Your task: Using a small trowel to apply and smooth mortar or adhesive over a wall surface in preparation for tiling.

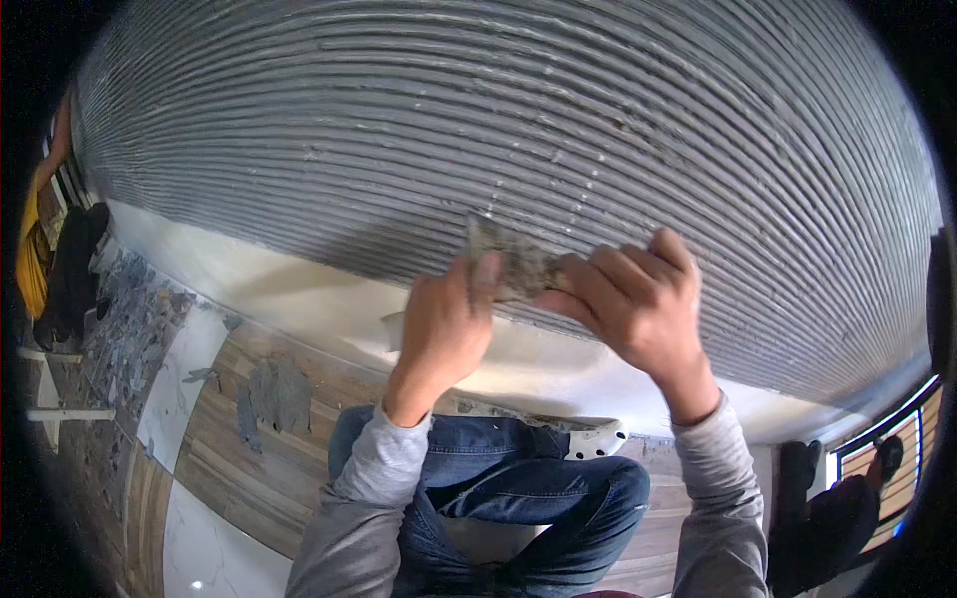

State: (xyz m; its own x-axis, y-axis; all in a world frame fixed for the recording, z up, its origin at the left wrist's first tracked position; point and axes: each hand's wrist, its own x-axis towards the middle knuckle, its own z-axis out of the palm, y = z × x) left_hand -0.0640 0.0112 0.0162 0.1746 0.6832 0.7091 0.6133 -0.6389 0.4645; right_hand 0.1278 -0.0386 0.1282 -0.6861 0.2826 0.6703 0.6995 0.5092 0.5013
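Note:
In front of me a scraper with a flat blade smeared in grey lies across the ridged grey wall surface. My right hand is closed around its narrow right end; the handle is hidden in the fingers. At the blade's wide left end, my left hand pinches it, thumb on the near face. The blade is close to the lower ridges; I cannot tell whether it touches them. Short rows of white specks mark the ridges just above it.
Below the ridges runs a smooth cream wall strip. Grey flakes lie on the wood-patterned floor. My bent legs in jeans and a white clog are close below. A person in yellow is far left, another in dark clothing at right.

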